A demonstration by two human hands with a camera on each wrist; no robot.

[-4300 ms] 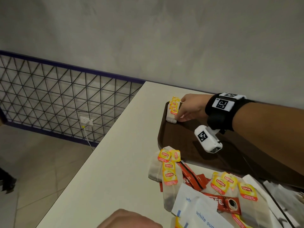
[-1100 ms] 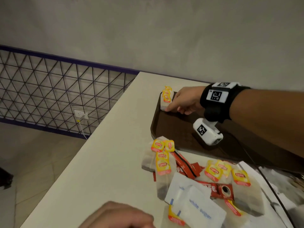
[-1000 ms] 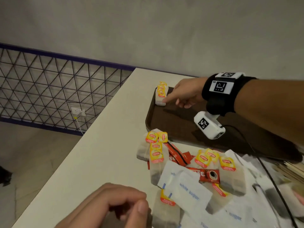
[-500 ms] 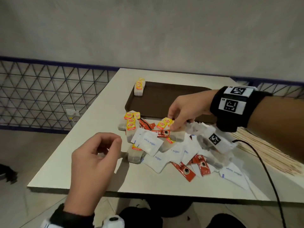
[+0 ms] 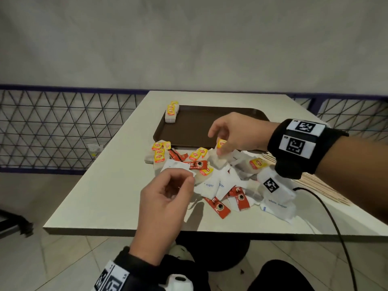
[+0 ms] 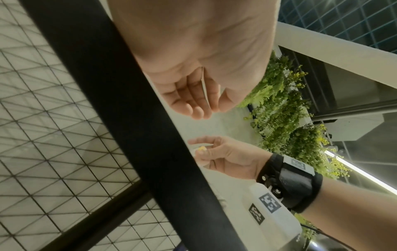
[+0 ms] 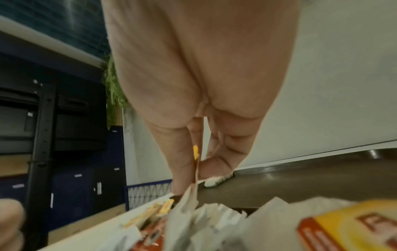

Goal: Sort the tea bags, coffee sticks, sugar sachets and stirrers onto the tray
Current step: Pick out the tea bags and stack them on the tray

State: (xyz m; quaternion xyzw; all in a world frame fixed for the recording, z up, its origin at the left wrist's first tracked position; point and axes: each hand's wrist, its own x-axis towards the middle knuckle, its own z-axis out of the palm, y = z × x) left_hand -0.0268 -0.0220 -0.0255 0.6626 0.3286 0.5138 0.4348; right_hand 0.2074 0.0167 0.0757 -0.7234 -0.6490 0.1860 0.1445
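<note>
Head view – right hand (image 5: 237,133) pinching tea bag (image 5: 218,157), left hand (image 5: 165,198) curled

Head cam looks fwd/down over table (image 5: 100,194) — wrist cams sit close under palms, sharing the right hand (image 5: 237,133).

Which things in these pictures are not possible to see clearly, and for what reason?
- Stirrers, head view: mostly behind the right arm and its wrist camera; no count possible.
- Pile, right wrist view: blurred; print unreadable.
- Left hand, head view: fingers curled; whether they hold anything is unclear. In the left wrist view a dark bar crosses the picture beside this hand.
- Stack of tea bags on the tray: too small to count.
</note>
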